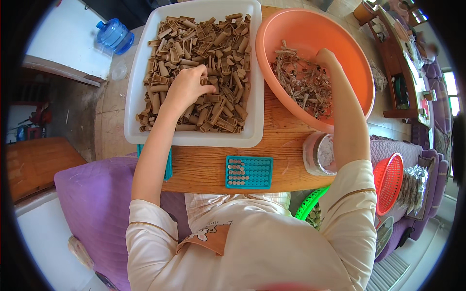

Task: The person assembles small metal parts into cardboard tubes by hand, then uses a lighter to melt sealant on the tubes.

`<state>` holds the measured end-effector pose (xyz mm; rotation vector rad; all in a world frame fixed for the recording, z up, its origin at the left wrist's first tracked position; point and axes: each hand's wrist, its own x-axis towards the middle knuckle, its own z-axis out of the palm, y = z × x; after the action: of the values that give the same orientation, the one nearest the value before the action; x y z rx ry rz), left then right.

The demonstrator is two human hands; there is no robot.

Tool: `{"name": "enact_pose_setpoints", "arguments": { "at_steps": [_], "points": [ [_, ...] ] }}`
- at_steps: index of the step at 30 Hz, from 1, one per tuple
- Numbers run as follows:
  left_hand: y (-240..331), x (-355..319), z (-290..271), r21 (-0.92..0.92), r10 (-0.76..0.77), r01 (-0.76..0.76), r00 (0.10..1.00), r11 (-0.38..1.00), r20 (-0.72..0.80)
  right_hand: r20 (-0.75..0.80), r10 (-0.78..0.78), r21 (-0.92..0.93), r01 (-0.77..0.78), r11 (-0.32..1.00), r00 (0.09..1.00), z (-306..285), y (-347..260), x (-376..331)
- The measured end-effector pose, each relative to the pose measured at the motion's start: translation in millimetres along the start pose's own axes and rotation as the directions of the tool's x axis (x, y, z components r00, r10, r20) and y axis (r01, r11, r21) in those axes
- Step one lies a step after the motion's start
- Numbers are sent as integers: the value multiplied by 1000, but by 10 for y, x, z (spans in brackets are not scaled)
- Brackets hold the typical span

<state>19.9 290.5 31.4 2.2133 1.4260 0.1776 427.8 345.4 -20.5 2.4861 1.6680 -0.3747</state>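
A white plastic tray [194,139] holds a heap of small brown half-tube pieces [216,43]. My left hand [189,87] reaches over this heap, its thumb apart from the bent fingers; nothing shows between them. To the right stands an orange basin [357,63] with dry, brownish-grey stalk-like bits [303,87] inside. Down in that basin is my right hand [325,57], near the bits and the far wall, with its fingers hidden from sight. Close to the table's near edge lies a teal tray [257,173] with rows of round wells, several holding small pale discs [236,170].
A tub [325,151] of pale contents stands beside my right forearm. Another teal tray [169,166] sits partly under my left forearm on the wooden table [199,169]. Low at right are a green basket [310,203] and a red basket [388,184]. Purple-covered seating [97,194] is at left.
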Motion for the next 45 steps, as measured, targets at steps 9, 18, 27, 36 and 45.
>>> {"name": "enact_pose_setpoints", "arguments": {
  "at_steps": [9, 18, 27, 36, 45],
  "points": [
    [-32, 20, 74, 70, 168, -156, 962, 985, -217, 35, -41, 386, 25, 922, 999, 21, 222, 34],
    [71, 60, -165, -336, 52, -171, 941, 926, -335, -524, -126, 803, 538, 257, 842, -709, -114, -984],
    [1120, -966, -163, -755, 292, -331, 937, 566, -192, -785, -616, -285, 844, 456, 68, -734, -860, -2784],
    [1113, -1467, 318, -681, 28, -497, 818, 538, -575, -793, -532, 75, 915, 397, 297, -297, -1066, -3409],
    [1206, -1723, 415, -882, -170, -469, 873, -38, -457, -357, -411, 891, 438, 120, 839, -151, -1271, -3734]
  ]
}}
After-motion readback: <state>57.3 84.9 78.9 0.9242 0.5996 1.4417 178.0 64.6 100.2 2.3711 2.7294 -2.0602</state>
